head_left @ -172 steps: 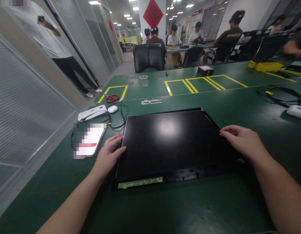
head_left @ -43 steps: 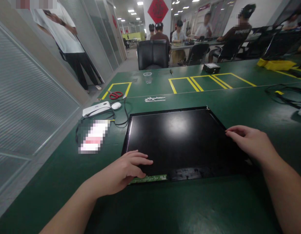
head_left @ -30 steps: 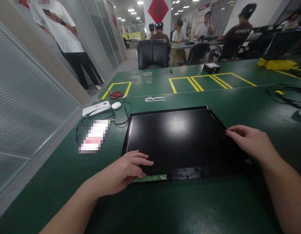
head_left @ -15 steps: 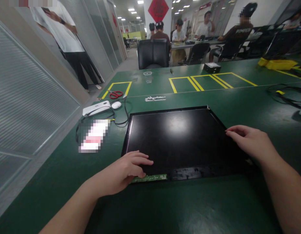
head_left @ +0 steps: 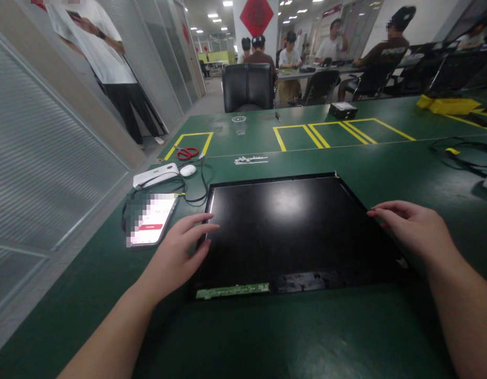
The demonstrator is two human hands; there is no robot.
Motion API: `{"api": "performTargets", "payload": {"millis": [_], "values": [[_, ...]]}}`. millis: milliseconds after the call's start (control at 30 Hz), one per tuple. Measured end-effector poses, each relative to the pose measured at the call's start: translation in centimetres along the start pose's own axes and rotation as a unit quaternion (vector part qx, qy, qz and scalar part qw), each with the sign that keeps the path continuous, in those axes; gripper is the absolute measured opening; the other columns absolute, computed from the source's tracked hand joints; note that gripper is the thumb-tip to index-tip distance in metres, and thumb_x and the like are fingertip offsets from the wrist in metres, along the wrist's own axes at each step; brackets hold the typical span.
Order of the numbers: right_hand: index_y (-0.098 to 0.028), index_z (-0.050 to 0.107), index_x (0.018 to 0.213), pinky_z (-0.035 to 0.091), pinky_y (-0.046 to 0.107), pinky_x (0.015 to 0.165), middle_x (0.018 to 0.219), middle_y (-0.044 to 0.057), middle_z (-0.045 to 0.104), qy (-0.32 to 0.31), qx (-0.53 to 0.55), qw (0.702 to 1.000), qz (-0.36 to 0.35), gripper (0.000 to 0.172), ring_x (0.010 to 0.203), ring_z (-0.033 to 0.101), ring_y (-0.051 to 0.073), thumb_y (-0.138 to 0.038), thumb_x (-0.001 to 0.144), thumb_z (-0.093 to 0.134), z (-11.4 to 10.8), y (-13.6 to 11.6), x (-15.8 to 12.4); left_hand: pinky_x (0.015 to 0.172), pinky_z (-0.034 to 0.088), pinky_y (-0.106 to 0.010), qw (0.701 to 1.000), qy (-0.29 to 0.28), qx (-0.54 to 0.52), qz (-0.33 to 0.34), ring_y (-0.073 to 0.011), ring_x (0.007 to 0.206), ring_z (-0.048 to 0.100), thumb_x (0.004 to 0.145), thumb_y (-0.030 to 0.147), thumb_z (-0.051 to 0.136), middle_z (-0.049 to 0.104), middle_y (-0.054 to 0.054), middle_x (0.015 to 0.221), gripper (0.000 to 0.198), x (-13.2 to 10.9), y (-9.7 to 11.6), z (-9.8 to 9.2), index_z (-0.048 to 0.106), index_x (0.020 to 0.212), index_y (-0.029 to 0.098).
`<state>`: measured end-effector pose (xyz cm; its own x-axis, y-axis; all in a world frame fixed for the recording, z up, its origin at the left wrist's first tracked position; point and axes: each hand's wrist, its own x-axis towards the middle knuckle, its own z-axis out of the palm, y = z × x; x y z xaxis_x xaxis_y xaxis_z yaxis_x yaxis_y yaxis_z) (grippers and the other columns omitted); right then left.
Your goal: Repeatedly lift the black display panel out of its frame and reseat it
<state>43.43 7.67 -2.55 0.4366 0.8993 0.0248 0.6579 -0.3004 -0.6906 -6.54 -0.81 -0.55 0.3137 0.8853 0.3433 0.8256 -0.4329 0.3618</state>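
Note:
A black screen panel (head_left: 282,226) in a thin dark frame lies flat on the green table (head_left: 267,337). Along its near left edge runs a narrow green circuit board (head_left: 232,290). My left hand (head_left: 182,250) is over the panel's left edge, fingers spread, holding nothing. At the right edge is my right hand (head_left: 411,226), its thumb and fingertips pinched together by the frame; whatever may be between them is too small to make out.
Left of the panel are a lit phone (head_left: 152,223), a white device (head_left: 158,175) with cables, a white mouse (head_left: 188,170) and red scissors (head_left: 187,153). Beyond are a clear cup (head_left: 239,125) and a black box (head_left: 343,109). A person (head_left: 105,52) stands at the left.
My left hand has moved left and away from me, off the circuit board to the panel's left edge, showing the whole board. My right hand has shifted slightly right.

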Motion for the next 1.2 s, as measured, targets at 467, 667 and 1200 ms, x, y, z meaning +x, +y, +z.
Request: {"api": "performTargets", "payload": {"millis": [467, 667, 1200], "values": [[-0.027, 0.080, 0.089, 0.046, 0.040, 0.067, 0.070, 0.004, 0.070, -0.046, -0.087, 0.995, 0.012, 0.042, 0.070, 0.065, 0.027, -0.054, 0.064, 0.061, 0.0, -1.5, -0.3, 0.113, 0.053, -0.066, 0.980, -0.012, 0.183, -0.076, -0.0438, 0.135, 0.062, 0.099, 0.037, 0.059, 0.069, -0.018, 0.145, 0.032, -0.2, -1.9, 1.7, 0.085, 0.111, 0.023], [-0.028, 0.080, 0.088, 0.046, 0.041, 0.064, 0.069, 0.004, 0.070, -0.048, -0.091, 0.994, -0.025, 0.042, 0.068, 0.065, 0.028, -0.057, 0.064, 0.061, 0.3, -0.5, 0.2, 0.112, 0.054, -0.066, 0.979, -0.035, 0.182, -0.088, -0.0444, 0.135, 0.065, 0.098, 0.035, 0.056, 0.072, -0.020, 0.145, 0.035, -0.3, -2.4, 2.1, 0.085, 0.114, 0.022], [-0.026, 0.081, 0.086, 0.049, 0.044, 0.073, 0.083, 0.008, 0.069, -0.032, -0.116, 0.991, -0.063, 0.046, 0.072, 0.063, 0.027, -0.058, 0.063, 0.057, 1.0, -1.0, -0.2, 0.114, 0.054, -0.067, 0.990, -0.059, 0.109, -0.074, -0.0438, 0.141, 0.063, 0.099, 0.028, 0.049, 0.067, -0.025, 0.151, 0.042, -0.1, -2.9, 2.1, 0.085, 0.116, 0.016]]}}
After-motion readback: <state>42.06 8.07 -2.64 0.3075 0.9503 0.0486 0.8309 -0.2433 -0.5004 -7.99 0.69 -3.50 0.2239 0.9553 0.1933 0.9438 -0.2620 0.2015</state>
